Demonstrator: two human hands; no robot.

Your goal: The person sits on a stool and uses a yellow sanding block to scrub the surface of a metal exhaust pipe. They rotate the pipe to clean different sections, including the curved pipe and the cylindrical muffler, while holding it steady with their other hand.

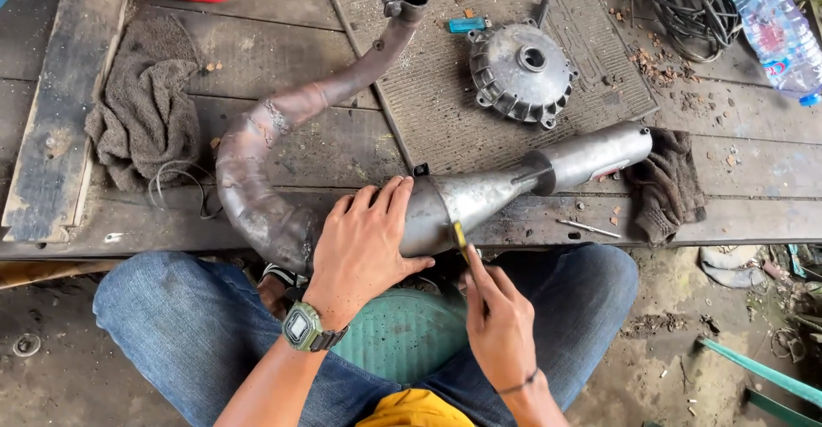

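Exhaust pipe (479,196), rusty and curved, lies along the near edge of the wooden platform (282,50), its fat chamber at the person's knees. Left hand (364,243) lies spread flat over the chamber, fingers together, pressing it down. Right hand (497,320) pinches a thin yellow-handled tool (461,238) whose tip touches the chamber's underside. Just beyond, a dark rag (668,183) lies under the silencer end, a grey towel (145,106) near the left edge. Farther back a ribbed metal hub (521,71) sits on a mat (437,93), a plastic bottle (779,33) at the far right corner.

Rusty curved exhaust pipe (282,136) lying on planks, small yellow-handled tool (460,237) against it
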